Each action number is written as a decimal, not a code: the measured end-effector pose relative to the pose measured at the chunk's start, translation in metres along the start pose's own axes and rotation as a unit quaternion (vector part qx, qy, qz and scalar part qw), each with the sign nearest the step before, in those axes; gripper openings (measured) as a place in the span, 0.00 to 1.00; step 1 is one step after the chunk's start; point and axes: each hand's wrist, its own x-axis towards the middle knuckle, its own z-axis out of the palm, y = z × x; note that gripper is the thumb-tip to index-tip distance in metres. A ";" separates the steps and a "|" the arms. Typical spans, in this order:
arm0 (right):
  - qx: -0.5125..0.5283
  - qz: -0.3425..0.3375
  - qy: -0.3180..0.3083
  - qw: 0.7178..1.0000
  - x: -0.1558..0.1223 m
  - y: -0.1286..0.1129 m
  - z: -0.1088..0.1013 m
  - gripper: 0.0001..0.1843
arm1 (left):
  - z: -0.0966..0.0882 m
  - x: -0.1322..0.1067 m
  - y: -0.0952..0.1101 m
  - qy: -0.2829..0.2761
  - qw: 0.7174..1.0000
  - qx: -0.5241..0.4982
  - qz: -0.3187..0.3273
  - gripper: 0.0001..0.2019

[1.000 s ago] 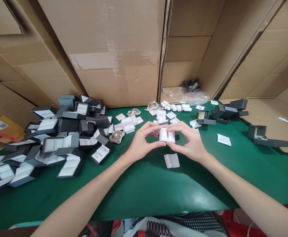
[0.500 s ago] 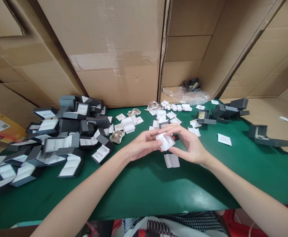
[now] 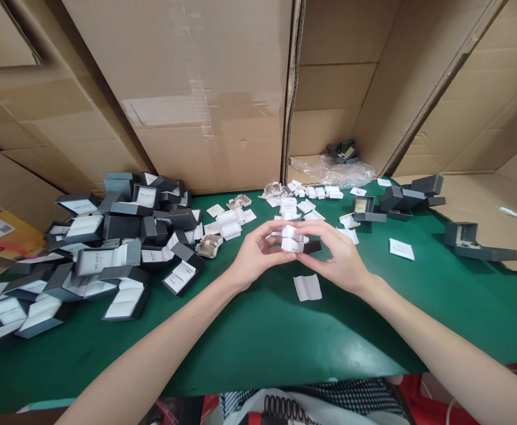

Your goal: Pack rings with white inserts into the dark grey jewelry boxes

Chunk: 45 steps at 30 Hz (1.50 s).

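Between the fingertips of both hands is a small white padded box insert, folded with its ridges towards me. My left hand grips its left side, thumb at the lower edge. My right hand grips the right side with thumb and fingers. Just behind the insert, a dark box is partly hidden by my fingers. A creased white liner piece lies flat on the green table just below the hands.
Many open dark boxes with white linings are heaped on the left. White inserts and beige ones lie mid-table. Several dark boxes stand at right, near a white card. Cardboard cartons line the back.
The white insert has been turned and folded between my fingers, so its ridged shape now shows. Both hands have shifted slightly, and the dark box behind them is more visible.
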 end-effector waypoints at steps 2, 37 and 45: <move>0.001 -0.001 0.005 1.000 0.000 0.000 0.000 0.16 | 0.001 -0.001 0.002 -0.004 1.000 -0.004 0.000 0.25; 0.052 -0.013 0.043 0.998 -0.004 -0.009 0.009 0.22 | 0.006 -0.003 0.001 -0.052 0.979 -0.172 -0.094 0.21; 0.041 -0.020 0.040 0.998 -0.003 -0.004 0.008 0.20 | 0.005 -0.003 -0.001 -0.066 0.976 -0.176 -0.113 0.22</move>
